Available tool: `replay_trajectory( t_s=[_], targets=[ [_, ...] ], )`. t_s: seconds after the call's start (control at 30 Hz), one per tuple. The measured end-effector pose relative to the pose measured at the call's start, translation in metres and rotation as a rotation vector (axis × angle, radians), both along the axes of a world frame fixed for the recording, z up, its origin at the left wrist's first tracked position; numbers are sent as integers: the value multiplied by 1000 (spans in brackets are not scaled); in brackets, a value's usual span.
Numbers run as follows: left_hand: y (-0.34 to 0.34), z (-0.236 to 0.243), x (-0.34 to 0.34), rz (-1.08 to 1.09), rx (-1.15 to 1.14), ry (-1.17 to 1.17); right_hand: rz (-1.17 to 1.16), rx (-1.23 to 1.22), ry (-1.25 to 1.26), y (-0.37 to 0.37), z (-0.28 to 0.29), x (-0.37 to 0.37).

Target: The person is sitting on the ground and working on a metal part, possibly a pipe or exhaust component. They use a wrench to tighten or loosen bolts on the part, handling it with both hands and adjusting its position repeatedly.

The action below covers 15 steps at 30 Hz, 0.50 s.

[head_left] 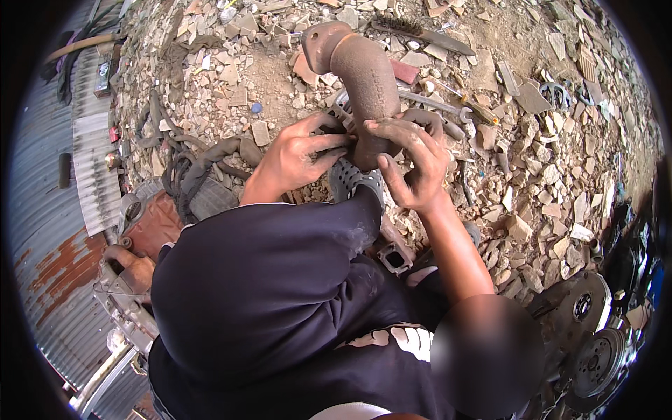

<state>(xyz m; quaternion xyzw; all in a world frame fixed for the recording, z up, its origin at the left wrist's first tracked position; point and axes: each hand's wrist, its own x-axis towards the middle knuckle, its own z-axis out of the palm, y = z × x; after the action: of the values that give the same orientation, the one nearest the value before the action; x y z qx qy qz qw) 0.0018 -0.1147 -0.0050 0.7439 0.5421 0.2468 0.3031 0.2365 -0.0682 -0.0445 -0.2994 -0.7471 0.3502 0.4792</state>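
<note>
1. My left hand (302, 155) was pressed against the lower end of the rusty bent pipe (365, 77), its fingers curled and closed on the pipe's base from the left side.
2. My right hand (414, 168) gripped the same lower end from the right, fingers hooked over the top of the base and thumb pointing down toward my knee.
3. The pipe stood nearly upright between both hands, its flanged mouth at the top turned to the left, and its foot hidden behind my fingers.
4. Just below the hands I saw a grey perforated shoe (352, 179) poking out from under my dark trouser knee (280, 280).
5. A spanner (437, 105) lay on the rubble just right of the pipe, partly behind it, with a screwdriver (470, 103) near its end.
6. A wire brush (420, 33) lay farther up on the rubble (560, 175) ground, well apart from the hands.
7. A small square metal flange (395, 257) sat beside my right forearm, near the knee.
8. Corrugated metal sheets (49, 231) ran along the left edge, and round metal discs (595, 350) lay at the lower right.
</note>
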Motion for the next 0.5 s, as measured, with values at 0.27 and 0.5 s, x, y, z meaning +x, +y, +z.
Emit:
replay_trajectory(
  t_s=[0.27, 0.5],
  targets=[
    [-3, -2, 0, 13, 2, 39, 0, 9, -6, 0, -2, -1],
    [-2, -2, 0, -17, 75, 49, 6, -16, -9, -1, -1, -2]
  ],
)
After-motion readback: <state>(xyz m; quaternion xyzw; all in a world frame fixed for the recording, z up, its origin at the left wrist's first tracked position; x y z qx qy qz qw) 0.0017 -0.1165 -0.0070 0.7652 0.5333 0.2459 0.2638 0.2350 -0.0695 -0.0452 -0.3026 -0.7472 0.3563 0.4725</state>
